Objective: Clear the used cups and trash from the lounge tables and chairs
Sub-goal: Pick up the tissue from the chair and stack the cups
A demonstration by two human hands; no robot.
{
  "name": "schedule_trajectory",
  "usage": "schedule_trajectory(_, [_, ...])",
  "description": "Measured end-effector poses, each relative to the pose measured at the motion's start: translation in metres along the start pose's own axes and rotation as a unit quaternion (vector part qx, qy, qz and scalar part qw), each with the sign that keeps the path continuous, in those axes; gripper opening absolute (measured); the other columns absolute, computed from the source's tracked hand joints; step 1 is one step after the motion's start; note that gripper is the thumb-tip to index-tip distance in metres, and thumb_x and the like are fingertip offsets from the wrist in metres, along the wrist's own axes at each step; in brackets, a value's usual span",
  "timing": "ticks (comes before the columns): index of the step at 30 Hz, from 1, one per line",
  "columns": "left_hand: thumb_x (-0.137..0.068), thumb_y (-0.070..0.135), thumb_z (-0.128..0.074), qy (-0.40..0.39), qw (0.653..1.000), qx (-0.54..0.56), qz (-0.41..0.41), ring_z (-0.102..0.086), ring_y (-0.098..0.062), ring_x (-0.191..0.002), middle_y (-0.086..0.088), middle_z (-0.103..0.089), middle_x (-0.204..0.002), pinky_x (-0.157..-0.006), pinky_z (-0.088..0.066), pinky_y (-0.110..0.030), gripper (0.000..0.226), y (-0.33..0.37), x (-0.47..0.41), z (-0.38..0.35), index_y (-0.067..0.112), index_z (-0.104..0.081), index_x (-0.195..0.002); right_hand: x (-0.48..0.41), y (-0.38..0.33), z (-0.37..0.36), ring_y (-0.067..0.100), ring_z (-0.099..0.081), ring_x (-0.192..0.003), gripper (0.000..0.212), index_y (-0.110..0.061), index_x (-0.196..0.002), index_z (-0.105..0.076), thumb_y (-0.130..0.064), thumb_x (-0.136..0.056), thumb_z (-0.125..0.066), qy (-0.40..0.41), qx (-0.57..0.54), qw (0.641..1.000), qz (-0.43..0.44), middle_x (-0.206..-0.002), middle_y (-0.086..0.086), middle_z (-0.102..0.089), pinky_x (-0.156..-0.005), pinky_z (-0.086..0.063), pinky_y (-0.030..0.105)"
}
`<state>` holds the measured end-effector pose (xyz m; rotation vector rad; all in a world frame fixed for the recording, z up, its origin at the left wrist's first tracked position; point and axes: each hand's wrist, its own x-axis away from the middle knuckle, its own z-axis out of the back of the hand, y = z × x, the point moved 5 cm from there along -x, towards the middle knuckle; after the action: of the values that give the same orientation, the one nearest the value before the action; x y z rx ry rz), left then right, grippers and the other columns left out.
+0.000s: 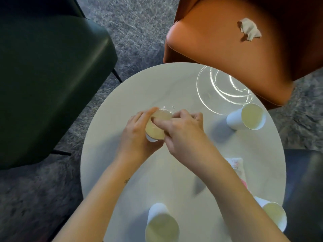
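Observation:
Over the middle of the round white table (108,154), my left hand (136,135) grips a white paper cup (156,129) from its left side. My right hand (185,130) pinches a clear plastic wrapper (166,109) at the cup's mouth, with the thumb reaching into the cup. Three more white paper cups stand on the table: one at the right (246,118), one at the near edge (161,224) and one at the near right (274,215). A crumpled napkin (249,28) lies on the orange chair seat (227,55).
A clear plastic plate (206,95) sits at the table's far right, partly under the orange chair. A white and pink packet (236,165) lies near my right forearm. A dark green chair (52,75) stands to the left, a dark seat (304,180) to the right, grey carpet (136,32) around.

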<state>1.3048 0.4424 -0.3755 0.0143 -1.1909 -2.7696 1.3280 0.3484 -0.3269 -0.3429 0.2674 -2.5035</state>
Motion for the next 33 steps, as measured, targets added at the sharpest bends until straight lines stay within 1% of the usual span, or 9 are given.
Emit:
schedule_trajectory(3, [-0.057,0.021,-0.082,-0.006,1.0,-0.016,-0.02,-0.061,-0.025,-0.097,-0.004,-0.065,-0.108,-0.082,-0.031,-0.012,0.066,0.014,-0.001,-0.007,0.007,-0.056,-0.116,0.026,0.019,0.035,0.02,-0.054,-0.093,0.03,-0.024,-0.096,-0.069,-0.008,-0.071,-0.061,0.181,-0.105,0.977,-0.037,-0.089,-0.004,-0.066,-0.074,-0.02,0.031])
schedule_trajectory(5, [-0.055,0.018,-0.084,-0.004,1.0,0.023,-0.019,-0.06,-0.023,-0.096,0.0,-0.064,-0.106,-0.081,-0.035,-0.014,0.067,0.025,0.0,-0.009,0.009,-0.057,-0.115,0.039,0.034,0.043,0.017,-0.051,-0.094,0.035,-0.019,-0.112,-0.063,-0.013,-0.077,-0.061,0.234,-0.144,0.958,-0.082,-0.104,0.003,-0.059,-0.081,-0.028,0.032])
schedule_trajectory(10, [-0.057,0.014,-0.081,-0.033,0.997,0.068,-0.03,-0.058,-0.017,-0.098,0.003,-0.062,-0.109,-0.08,-0.037,-0.012,0.068,0.062,0.004,-0.016,0.016,-0.055,-0.119,0.055,0.046,0.031,0.029,-0.06,-0.084,0.033,-0.002,-0.106,-0.063,-0.027,-0.089,-0.051,0.143,-0.179,0.97,-0.082,-0.095,0.012,-0.065,-0.076,-0.048,0.043])
schedule_trajectory(13, [-0.062,0.014,-0.076,-0.058,0.994,0.066,-0.068,-0.057,-0.019,-0.1,-0.002,-0.061,-0.112,-0.086,-0.039,-0.018,0.063,0.085,0.007,-0.02,0.012,-0.055,-0.121,0.068,0.048,0.025,0.027,-0.059,-0.083,0.057,-0.006,-0.1,-0.065,-0.047,-0.089,-0.026,0.069,-0.083,0.991,-0.076,-0.084,0.007,-0.066,-0.08,-0.035,0.038])
schedule_trajectory(19, [-0.063,0.01,-0.073,-0.092,0.989,0.064,-0.1,-0.056,-0.017,-0.095,0.003,-0.061,-0.107,-0.084,-0.032,-0.005,0.057,0.124,0.009,-0.043,0.01,-0.056,-0.118,0.083,0.076,0.023,0.012,-0.04,-0.118,0.071,-0.023,-0.102,-0.059,-0.063,-0.079,-0.006,-0.013,-0.101,0.993,-0.058,-0.112,-0.009,-0.061,-0.094,-0.018,0.036])
schedule_trajectory(22, [-0.062,0.01,-0.072,-0.098,0.986,0.109,-0.077,-0.056,-0.018,-0.096,0.006,-0.059,-0.109,-0.087,-0.042,-0.021,0.064,0.14,0.007,-0.055,0.014,-0.052,-0.122,0.094,0.099,0.037,0.029,-0.054,-0.096,0.047,-0.006,-0.093,-0.064,-0.044,-0.086,-0.039,0.023,-0.161,0.986,-0.029,-0.091,0.012,-0.065,-0.077,-0.036,0.04])
schedule_trajectory(25, [-0.06,0.004,-0.076,-0.09,0.981,0.161,-0.064,-0.058,-0.016,-0.1,0.008,-0.058,-0.11,-0.09,-0.046,-0.032,0.075,0.161,0.0,-0.065,0.02,-0.046,-0.127,0.106,0.125,0.056,0.035,-0.058,-0.075,0.027,0.003,-0.085,-0.065,-0.019,-0.085,-0.05,0.09,-0.136,0.987,-0.009,-0.074,0.018,-0.063,-0.065,-0.046,0.044])
schedule_trajectory(29, [-0.069,0.015,-0.076,-0.091,0.977,0.175,-0.084,-0.05,-0.001,-0.11,0.021,-0.049,-0.117,-0.095,-0.042,-0.02,0.08,0.188,-0.007,-0.076,0.029,-0.033,-0.135,0.118,0.163,0.081,0.033,-0.059,-0.073,0.025,-0.002,-0.082,-0.066,-0.016,-0.085,-0.047,0.223,-0.019,0.973,-0.045,-0.071,0.011,-0.064,-0.067,-0.04,0.038])
schedule_trajectory(33, [-0.077,0.017,-0.07,-0.012,0.991,0.12,-0.057,-0.049,0.003,-0.107,0.016,-0.052,-0.117,-0.092,-0.039,-0.013,0.061,0.168,0.011,-0.058,0.029,-0.042,-0.129,0.119,0.19,0.084,0.031,-0.062,-0.08,0.02,-0.002,-0.085,-0.067,-0.012,-0.083,-0.05,0.33,-0.002,0.941,-0.067,-0.083,0.01,-0.069,-0.075,-0.037,0.036])
